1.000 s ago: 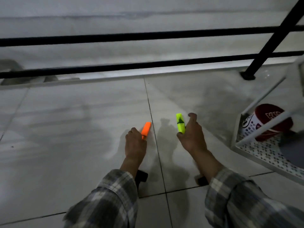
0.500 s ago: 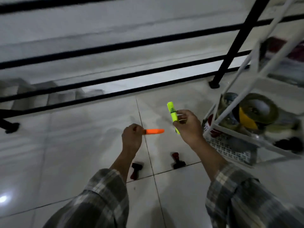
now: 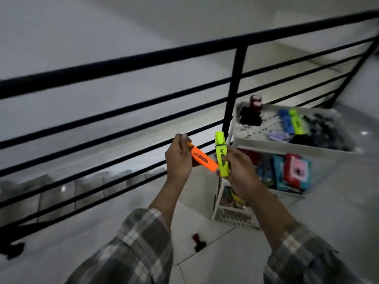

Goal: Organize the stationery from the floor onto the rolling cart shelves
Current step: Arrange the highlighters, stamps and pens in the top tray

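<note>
Two highlighters, formerly low over the floor tiles, now raised to railing height: orange highlighter (image 3: 203, 158) clamped in left hand (image 3: 178, 158), slanting down-right; yellow-green highlighter (image 3: 222, 154) upright, right hand (image 3: 240, 171) fingers closed around it. Their lower ends overlap in view; contact cannot be told. White rolling cart (image 3: 266, 143), earlier at frame edge, now seen from above, just right of the hands: top shelf holds blue and green highlighters, middle shelf coloured packs. Black railing (image 3: 235, 87) stands behind. One small dark red item (image 3: 198, 241) remains on floor.
</note>
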